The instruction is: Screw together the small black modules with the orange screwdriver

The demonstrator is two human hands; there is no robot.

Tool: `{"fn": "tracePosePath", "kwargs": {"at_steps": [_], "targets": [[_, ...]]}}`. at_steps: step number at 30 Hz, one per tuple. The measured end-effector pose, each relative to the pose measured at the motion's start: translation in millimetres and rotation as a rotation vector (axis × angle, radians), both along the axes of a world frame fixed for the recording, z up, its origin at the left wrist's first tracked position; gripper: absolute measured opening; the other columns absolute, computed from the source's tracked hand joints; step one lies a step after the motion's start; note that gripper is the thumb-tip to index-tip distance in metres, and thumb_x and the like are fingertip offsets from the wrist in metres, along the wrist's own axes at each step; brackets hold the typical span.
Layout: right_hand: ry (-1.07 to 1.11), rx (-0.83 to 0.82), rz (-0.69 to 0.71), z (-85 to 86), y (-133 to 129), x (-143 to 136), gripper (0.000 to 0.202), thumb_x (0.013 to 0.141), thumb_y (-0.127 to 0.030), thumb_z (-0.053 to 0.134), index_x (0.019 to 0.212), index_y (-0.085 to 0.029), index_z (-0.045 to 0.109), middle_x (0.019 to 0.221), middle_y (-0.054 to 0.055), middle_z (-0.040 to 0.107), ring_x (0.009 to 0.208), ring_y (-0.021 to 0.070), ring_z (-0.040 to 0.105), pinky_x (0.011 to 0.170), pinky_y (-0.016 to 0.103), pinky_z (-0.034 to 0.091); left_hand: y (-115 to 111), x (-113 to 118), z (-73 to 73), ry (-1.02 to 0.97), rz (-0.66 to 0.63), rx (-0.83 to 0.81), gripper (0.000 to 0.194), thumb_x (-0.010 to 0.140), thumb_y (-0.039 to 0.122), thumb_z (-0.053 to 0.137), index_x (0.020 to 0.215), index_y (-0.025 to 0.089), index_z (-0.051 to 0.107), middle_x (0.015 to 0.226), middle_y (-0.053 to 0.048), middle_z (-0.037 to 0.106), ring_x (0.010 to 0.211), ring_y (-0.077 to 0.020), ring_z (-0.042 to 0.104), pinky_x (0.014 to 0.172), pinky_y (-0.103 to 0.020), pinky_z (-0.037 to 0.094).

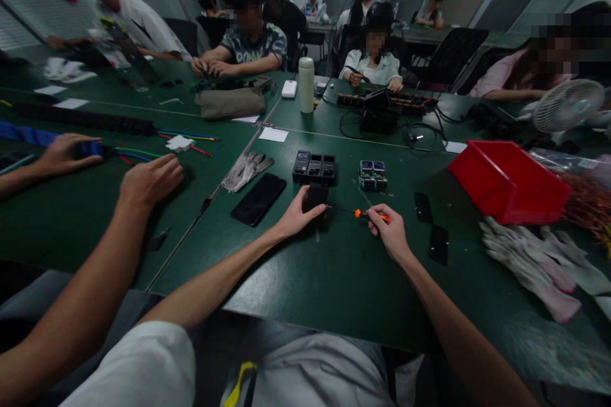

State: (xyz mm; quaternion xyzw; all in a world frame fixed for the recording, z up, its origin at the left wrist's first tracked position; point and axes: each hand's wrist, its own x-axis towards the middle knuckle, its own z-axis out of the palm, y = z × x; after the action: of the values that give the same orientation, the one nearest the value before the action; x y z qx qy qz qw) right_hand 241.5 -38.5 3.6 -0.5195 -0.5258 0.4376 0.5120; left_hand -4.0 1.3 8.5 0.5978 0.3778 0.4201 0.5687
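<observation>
My left hand (300,215) is closed round a small black plastic case (317,196) and holds it up off the table. A screwdriver (359,213) with an orange and black handle is in my right hand (389,230), pinched between the fingers. Its thin shaft points left, and the tip reaches the right side of the case; whether it sits in a screw is too small to tell. Just beyond my left hand stand several similar black cases (314,167) in a row. Small green circuit boards (373,175) are grouped beyond my right hand.
A black phone (259,199) and a grey glove (247,170) lie left. Flat black panels (438,244), a red bin (496,181) and work gloves (529,261) lie right. Close on my left, a co-worker's hands (150,181) handle a blue-wrapped bundle with wires. A bottle (306,84) stands ahead.
</observation>
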Motion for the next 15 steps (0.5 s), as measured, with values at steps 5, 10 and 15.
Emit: {"fn": "tracePosePath", "kwargs": {"at_steps": [5, 10, 15], "targets": [[-0.007, -0.003, 0.016, 1.5, -0.6, -0.4, 0.025, 0.08, -0.044, 0.06, 0.08, -0.018, 0.058, 0.056, -0.003, 0.053, 0.042, 0.0077, 0.043, 0.04, 0.021, 0.031, -2.7, 1.2, 1.3, -0.018, -0.002, 0.002, 0.065, 0.076, 0.04, 0.063, 0.128, 0.02, 0.03, 0.102, -0.009, 0.058, 0.072, -0.0154, 0.062, 0.068, -0.034, 0.054], [-0.018, 0.001, 0.019, 2.0, -0.8, -0.7, 0.023, 0.08, -0.042, 0.061, 0.081, -0.019, 0.058, 0.058, -0.003, 0.053, 0.044, 0.0081, 0.044, 0.041, 0.021, 0.031, -6.6, 0.9, 6.3, -0.012, 0.003, 0.05, 0.086, 0.074, 0.036, 0.067, 0.14, 0.028, 0.013, 0.1, -0.008, 0.058, 0.07, -0.0155, 0.062, 0.07, -0.035, 0.054], [-0.038, 0.031, 0.015, 2.1, -1.2, -0.6, 0.022, 0.078, -0.041, 0.063, 0.083, -0.019, 0.06, 0.063, -0.002, 0.055, 0.048, 0.0095, 0.047, 0.045, 0.023, 0.036, -6.0, 0.5, 6.5, 0.016, -0.017, 0.061, 0.076, 0.075, 0.037, 0.064, 0.137, 0.026, 0.021, 0.098, -0.007, 0.057, 0.069, -0.0147, 0.062, 0.068, -0.033, 0.054]]}}
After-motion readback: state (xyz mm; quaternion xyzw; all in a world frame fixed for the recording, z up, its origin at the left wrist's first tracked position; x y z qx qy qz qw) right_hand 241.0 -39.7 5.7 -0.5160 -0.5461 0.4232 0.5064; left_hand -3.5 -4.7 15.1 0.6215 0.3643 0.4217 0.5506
